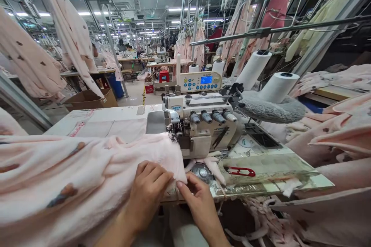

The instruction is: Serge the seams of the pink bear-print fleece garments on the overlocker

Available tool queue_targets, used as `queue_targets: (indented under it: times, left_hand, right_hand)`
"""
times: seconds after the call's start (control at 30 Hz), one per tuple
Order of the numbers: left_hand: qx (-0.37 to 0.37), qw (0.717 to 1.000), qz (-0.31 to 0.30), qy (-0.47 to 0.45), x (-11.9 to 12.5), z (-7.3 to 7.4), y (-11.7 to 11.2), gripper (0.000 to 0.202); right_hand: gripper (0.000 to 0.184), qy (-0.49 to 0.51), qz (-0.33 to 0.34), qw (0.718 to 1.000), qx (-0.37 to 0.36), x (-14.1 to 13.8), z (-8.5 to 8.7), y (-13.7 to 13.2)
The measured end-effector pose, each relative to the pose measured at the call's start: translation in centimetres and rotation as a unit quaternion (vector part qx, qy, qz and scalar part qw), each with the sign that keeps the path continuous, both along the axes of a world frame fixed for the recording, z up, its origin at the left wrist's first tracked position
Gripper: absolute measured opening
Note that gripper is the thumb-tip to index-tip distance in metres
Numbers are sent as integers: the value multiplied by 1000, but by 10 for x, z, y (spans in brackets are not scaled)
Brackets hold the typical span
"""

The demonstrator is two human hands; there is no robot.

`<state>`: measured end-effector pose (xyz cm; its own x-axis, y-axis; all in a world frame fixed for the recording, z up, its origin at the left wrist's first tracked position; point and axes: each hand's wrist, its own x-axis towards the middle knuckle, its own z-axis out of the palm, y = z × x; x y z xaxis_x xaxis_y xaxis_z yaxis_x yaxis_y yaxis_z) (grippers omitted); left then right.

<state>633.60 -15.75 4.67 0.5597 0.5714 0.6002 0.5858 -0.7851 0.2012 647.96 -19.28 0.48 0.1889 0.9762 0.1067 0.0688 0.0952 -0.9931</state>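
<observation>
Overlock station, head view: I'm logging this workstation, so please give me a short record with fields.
Machine: overlock machine, control panel behind it
Material: pink fabric, reaching the presser foot
Left hand: flat on the fabric
Right hand: at the fabric's edge
Nearby: red snips, thread cones
Beyond: hanging garments

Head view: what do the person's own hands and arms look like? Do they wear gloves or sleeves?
The left hand and right hand are bare, with no gloves, rings or watch in view. The forearms are bare too; no sleeve shows before the picture's bottom edge.
</observation>
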Motion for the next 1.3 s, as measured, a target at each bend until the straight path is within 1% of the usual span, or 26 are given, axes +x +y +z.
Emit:
queue_targets:
  times: [0.1, 0.17, 0.23, 0.27, 0.33, 0.37, 0.4, 0.43, 0.47, 0.5, 0.53, 0.57, 0.6, 0.63, 0.67, 0.7, 0.73, 0.8, 0.83, 0.87, 0.93, 1.03, 1.1, 1.17, 1.3]
  left_hand:
    - [5, 998, -1, -55, 6, 7, -7, 18]
    - [29, 998, -5, -52, 10, 7, -11, 21]
    - [74, 997, -5, -32, 13, 5, -14, 21]
    - [98, 995, -2, -26, 13, 4, -15, 20]
    - [139, 990, 2, -31, 12, 1, -17, 14]
    - [151, 988, 1, -36, 11, 1, -17, 13]
    - [162, 986, -3, -42, 10, 0, -16, 13]
    - [170, 984, -7, -50, 10, 0, -15, 14]
    - [173, 983, -12, -56, 10, 0, -14, 14]
    - [175, 982, -18, -61, 10, 0, -13, 14]
    - [176, 982, -24, -63, 10, 0, -11, 13]
    - [178, 981, -32, -62, 11, 1, -9, 13]
    - [179, 981, -40, -60, 11, 1, -7, 12]
    - [172, 982, -49, -53, 10, 2, -5, 11]
    - [158, 985, -57, -36, 8, 3, -3, 9]
    - [138, 989, -59, -10, 5, 5, -1, 5]
    - [115, 991, -57, 26, 1, 6, 2, 11]
    - [77, 990, -43, 109, -8, 8, 7, 37]
    - [72, 986, -37, 146, -11, 7, 11, 48]
    - [75, 982, -32, 172, -14, 5, 14, 55]
    - [91, 977, -22, 191, -16, -2, 20, 59]
    - [116, 978, 12, 170, -12, -12, 28, 56]
    - [109, 979, 28, 168, -9, -13, 32, 58]
    - [84, 978, 27, 187, -7, -6, 35, 63]
    - [2, 972, 20, 232, -6, 17, 41, 66]
  right_hand:
    - [24, 9, -3, 1000, 0, -2, -3, 0]
    - [27, 43, 2, 999, -1, -3, -5, 0]
    - [31, 104, 23, 994, -18, -4, -6, -2]
    - [34, 143, 44, 988, -34, -4, -6, -3]
    - [40, 224, 101, 966, -74, -1, -7, -7]
    - [43, 250, 141, 954, -90, 2, -7, -9]
    - [45, 253, 171, 948, -95, 4, -7, -11]
    - [45, 225, 179, 954, -83, 7, -7, -12]
    - [42, 164, 155, 973, -51, 10, -7, -13]
    - [36, 76, 102, 992, 1, 12, -6, -13]
    - [30, -24, 33, 997, 69, 15, -6, -12]
    - [23, -123, -30, 981, 147, 17, -5, -10]
    - [21, -205, -72, 951, 220, 19, -5, -8]
    - [22, -265, -87, 919, 278, 21, -4, -6]
    - [21, -305, -85, 894, 318, 23, -4, -4]
    - [20, -328, -78, 877, 341, 24, -4, -3]
    - [18, -341, -75, 869, 350, 25, -4, -1]
    - [14, -353, -86, 866, 344, 27, -5, 1]
    - [14, -360, -88, 862, 347, 27, -5, 3]
    - [14, -367, -89, 857, 351, 28, -4, 4]
    - [12, -381, -96, 846, 360, 28, -2, 9]
    - [11, -392, -111, 836, 368, 28, 6, 17]
    - [12, -393, -114, 834, 369, 28, 13, 23]
    - [12, -389, -112, 834, 374, 29, 17, 29]
    - [12, -384, -114, 836, 374, 32, 19, 47]
